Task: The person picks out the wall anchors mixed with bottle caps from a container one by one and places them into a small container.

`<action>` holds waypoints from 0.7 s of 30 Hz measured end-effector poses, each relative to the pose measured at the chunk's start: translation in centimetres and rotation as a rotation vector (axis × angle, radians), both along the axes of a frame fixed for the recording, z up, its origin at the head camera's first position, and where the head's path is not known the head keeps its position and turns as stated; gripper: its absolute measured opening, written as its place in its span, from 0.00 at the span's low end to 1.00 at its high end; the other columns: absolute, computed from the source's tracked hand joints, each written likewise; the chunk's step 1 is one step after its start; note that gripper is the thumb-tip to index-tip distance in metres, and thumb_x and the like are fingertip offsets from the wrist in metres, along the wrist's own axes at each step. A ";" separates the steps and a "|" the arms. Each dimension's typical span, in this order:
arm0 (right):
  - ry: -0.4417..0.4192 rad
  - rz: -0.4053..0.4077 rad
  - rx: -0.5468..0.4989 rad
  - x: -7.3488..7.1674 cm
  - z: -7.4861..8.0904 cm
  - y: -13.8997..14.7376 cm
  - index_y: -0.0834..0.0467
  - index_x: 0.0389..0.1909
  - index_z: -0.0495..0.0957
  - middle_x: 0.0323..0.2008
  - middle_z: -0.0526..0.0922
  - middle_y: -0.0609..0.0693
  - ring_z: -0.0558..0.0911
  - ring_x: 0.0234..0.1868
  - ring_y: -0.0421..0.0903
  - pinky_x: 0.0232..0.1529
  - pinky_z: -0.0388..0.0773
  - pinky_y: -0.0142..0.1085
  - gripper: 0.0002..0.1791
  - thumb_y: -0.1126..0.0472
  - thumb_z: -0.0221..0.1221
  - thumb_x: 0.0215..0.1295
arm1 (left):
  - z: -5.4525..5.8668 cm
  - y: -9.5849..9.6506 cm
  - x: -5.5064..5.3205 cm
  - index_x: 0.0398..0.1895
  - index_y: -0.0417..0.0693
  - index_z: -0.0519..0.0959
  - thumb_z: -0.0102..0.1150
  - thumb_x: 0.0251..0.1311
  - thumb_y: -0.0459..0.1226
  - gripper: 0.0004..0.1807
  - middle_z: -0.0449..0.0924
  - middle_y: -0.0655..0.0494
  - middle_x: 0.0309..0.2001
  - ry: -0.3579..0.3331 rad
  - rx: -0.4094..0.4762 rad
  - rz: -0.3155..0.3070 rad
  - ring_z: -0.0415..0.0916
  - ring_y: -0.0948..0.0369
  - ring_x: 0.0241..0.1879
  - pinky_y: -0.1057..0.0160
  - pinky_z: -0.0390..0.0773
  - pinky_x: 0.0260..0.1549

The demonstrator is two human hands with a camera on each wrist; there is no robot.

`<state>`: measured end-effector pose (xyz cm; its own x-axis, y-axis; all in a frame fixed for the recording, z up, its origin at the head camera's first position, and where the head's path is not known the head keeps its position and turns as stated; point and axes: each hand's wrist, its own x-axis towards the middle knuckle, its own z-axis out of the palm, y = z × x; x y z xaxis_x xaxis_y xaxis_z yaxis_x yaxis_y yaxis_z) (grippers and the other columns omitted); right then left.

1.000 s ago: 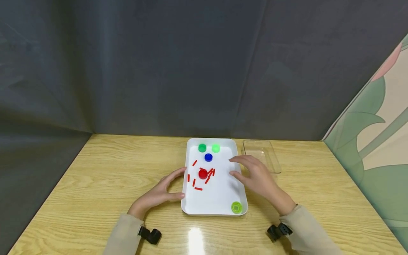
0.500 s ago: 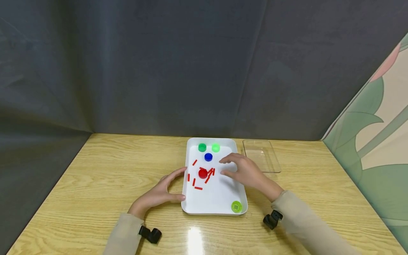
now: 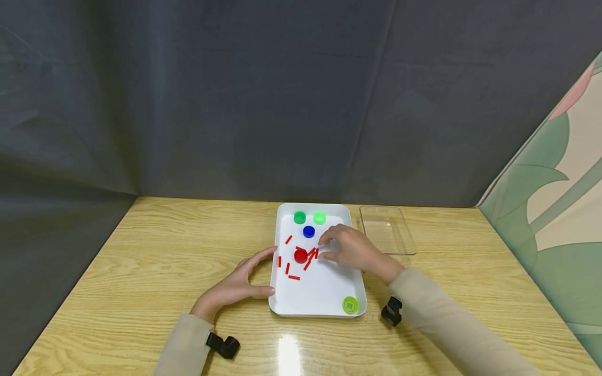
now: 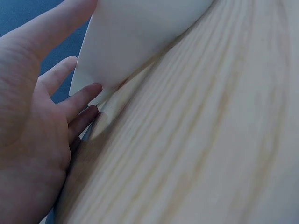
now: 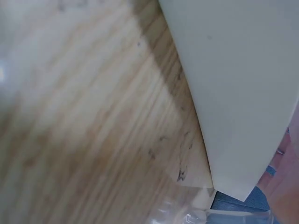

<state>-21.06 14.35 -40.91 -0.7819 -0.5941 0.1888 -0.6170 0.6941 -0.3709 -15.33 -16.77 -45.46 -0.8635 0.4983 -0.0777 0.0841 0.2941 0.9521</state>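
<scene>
A white tray (image 3: 320,297) lies on the wooden table with several short red sticks (image 3: 293,278) scattered in its left and middle part. Among them sits a red round cap (image 3: 301,256). My left hand (image 3: 235,284) touches the tray's left side, thumb and fingers spread apart along the wall; in the left wrist view its fingertips meet the white wall. Over the tray's middle is my right hand (image 3: 350,248), its thumb and fingers apart, tips just right of the red sticks. Nothing shows between them. The right wrist view catches only part of that hand (image 5: 285,186), behind the tray wall.
Green (image 3: 299,217), light green (image 3: 320,217) and blue (image 3: 309,231) caps stand at the tray's far end. A yellow-green disc (image 3: 350,305) lies in its near right corner. Right of the tray is a clear plastic box (image 3: 400,237). A dark curtain (image 3: 263,130) hangs behind the table.
My right hand has moved left from the tray's right edge to beside the red sticks, its thumb and fingers drawing a little closer together. My left hand stays at the tray's side.
</scene>
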 end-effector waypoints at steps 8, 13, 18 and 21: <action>-0.023 -0.005 0.073 -0.6 -0.3 -0.5 0.53 0.36 0.85 0.34 0.83 0.43 0.76 0.40 0.43 0.44 0.77 0.39 0.15 0.50 0.75 0.53 | 0.1 0.2 0.0 0.77 0.65 0.58 0.74 0.54 0.39 0.48 0.54 0.60 0.75 -0.012 0.044 -0.010 0.45 0.55 0.75 0.39 0.43 0.70; -0.022 -0.017 0.098 -0.8 -0.5 -0.9 0.52 0.35 0.86 0.34 0.81 0.43 0.74 0.39 0.42 0.41 0.75 0.38 0.15 0.49 0.75 0.52 | 0.0 0.2 0.0 0.76 0.67 0.59 0.74 0.54 0.40 0.48 0.54 0.60 0.75 -0.011 0.036 -0.003 0.44 0.55 0.75 0.38 0.43 0.70; 0.014 -0.017 0.108 -0.9 -0.9 -1.1 0.52 0.34 0.85 0.31 0.78 0.42 0.73 0.36 0.41 0.37 0.73 0.35 0.14 0.48 0.75 0.51 | -0.1 0.1 0.0 0.76 0.68 0.59 0.74 0.54 0.41 0.47 0.54 0.61 0.75 -0.010 0.020 0.006 0.44 0.54 0.75 0.37 0.43 0.69; 0.027 -0.022 0.108 -0.8 -1.0 -1.2 0.52 0.33 0.85 0.30 0.77 0.42 0.72 0.35 0.41 0.36 0.73 0.35 0.13 0.50 0.74 0.52 | -0.2 0.1 0.0 0.76 0.68 0.59 0.74 0.54 0.41 0.47 0.54 0.61 0.75 -0.007 0.011 0.011 0.43 0.53 0.76 0.35 0.43 0.69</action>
<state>-21.88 13.11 -41.94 -0.7905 -0.5948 0.1460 -0.6099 0.7426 -0.2767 -15.30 -16.72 -45.62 -0.8683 0.4899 -0.0778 0.0746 0.2841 0.9559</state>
